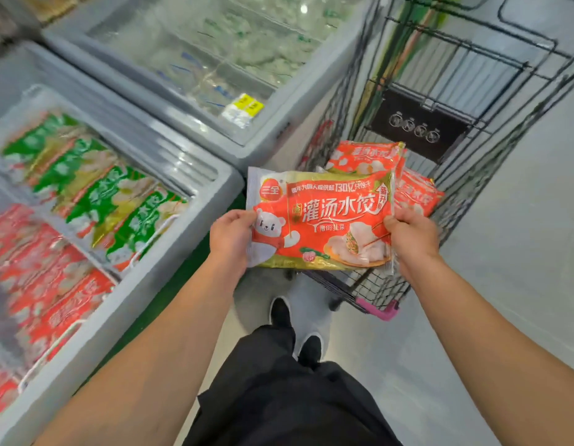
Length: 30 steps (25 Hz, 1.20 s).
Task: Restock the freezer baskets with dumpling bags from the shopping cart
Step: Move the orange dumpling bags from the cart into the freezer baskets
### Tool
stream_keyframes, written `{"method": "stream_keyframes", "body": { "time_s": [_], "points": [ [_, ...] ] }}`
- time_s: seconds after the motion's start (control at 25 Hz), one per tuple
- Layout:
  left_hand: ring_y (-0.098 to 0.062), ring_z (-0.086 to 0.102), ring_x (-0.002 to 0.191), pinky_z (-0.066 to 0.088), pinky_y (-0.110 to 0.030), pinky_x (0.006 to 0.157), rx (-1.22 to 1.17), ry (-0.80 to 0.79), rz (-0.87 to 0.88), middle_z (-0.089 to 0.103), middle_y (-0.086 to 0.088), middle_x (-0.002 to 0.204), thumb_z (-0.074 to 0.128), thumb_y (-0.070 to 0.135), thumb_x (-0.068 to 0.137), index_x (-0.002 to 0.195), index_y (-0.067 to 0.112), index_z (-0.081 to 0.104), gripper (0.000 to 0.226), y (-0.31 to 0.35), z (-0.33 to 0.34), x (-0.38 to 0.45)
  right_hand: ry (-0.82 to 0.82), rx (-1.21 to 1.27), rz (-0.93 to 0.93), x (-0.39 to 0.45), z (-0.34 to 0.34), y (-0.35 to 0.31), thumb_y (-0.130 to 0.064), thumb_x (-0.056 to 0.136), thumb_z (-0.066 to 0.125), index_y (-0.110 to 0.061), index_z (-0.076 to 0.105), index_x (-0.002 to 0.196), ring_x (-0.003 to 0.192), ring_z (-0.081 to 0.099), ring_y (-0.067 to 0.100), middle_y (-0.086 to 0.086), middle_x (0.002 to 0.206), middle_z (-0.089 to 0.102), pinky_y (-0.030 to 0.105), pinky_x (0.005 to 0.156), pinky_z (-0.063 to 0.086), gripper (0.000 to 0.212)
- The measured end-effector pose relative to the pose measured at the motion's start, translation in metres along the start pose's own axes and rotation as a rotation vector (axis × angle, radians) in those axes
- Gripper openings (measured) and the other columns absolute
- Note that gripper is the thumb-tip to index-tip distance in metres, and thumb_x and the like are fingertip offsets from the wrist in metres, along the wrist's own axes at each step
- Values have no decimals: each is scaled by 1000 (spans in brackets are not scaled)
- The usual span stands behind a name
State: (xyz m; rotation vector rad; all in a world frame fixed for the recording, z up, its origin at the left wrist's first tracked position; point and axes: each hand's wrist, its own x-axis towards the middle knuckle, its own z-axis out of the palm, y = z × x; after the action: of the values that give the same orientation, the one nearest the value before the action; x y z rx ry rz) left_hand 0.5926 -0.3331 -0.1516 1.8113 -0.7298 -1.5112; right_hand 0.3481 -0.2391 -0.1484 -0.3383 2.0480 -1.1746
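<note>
I hold a red dumpling bag (324, 220) flat in front of me, above the near end of the shopping cart (466, 175). My left hand (231, 236) grips its left edge and my right hand (411, 235) grips its right edge. More red dumpling bags (366, 156) lie in the cart behind it. On the left, the open freezer (157, 284) holds wire baskets: one with green dumpling bags (99, 194), and one nearer me with red dumpling bags (51, 297).
A second freezer (215, 59) with a shut glass lid stands behind the first, with yellow price tags (247, 106) on its rim. The cart stands to the right of both freezers. My feet (295, 329) are on the grey floor below the bag.
</note>
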Motion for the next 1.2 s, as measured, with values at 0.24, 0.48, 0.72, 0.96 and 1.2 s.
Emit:
{"method": "stream_keyframes", "body": {
  "time_s": [0.24, 0.48, 0.72, 0.96, 1.2],
  "points": [
    [-33, 70, 83, 59, -48, 78, -145, 166, 90, 70, -11, 78, 69, 13, 83, 57, 18, 62, 28, 16, -116, -19, -253, -67, -129, -59, 80, -37, -5, 89, 57, -18, 69, 75, 90, 70, 26, 8, 93, 74, 48, 87, 56, 22],
    [-28, 69, 75, 59, -37, 70, -267, 363, 112, 70, -7, 74, 63, 9, 88, 63, 17, 63, 26, -2, -270, -27, -480, -143, -215, -150, 207, -43, -7, 88, 61, -18, 66, 73, 77, 64, 22, 3, 79, 70, 53, 88, 55, 20],
    [-24, 65, 78, 54, -37, 71, -250, 446, 82, 68, -5, 73, 63, 9, 87, 59, 17, 61, 29, -47, -418, -19, -601, -248, -216, -245, 324, -12, -9, 87, 61, -12, 70, 76, 88, 70, 33, 16, 91, 74, 55, 86, 55, 14],
    [-13, 59, 69, 48, -27, 63, -187, 578, 67, 67, 3, 72, 62, 15, 87, 71, 14, 68, 18, -64, -519, -11, -683, -335, -275, -322, 415, 3, -3, 93, 56, -14, 67, 77, 77, 64, 22, 7, 83, 71, 36, 70, 54, 23],
    [-17, 63, 75, 53, -35, 74, -148, 645, -26, 70, 3, 78, 63, 22, 88, 73, 18, 70, 16, -62, -572, 20, -725, -449, -285, -343, 489, 4, -8, 93, 58, -14, 70, 83, 82, 67, 20, 5, 89, 72, 37, 77, 56, 16]
  ]
}}
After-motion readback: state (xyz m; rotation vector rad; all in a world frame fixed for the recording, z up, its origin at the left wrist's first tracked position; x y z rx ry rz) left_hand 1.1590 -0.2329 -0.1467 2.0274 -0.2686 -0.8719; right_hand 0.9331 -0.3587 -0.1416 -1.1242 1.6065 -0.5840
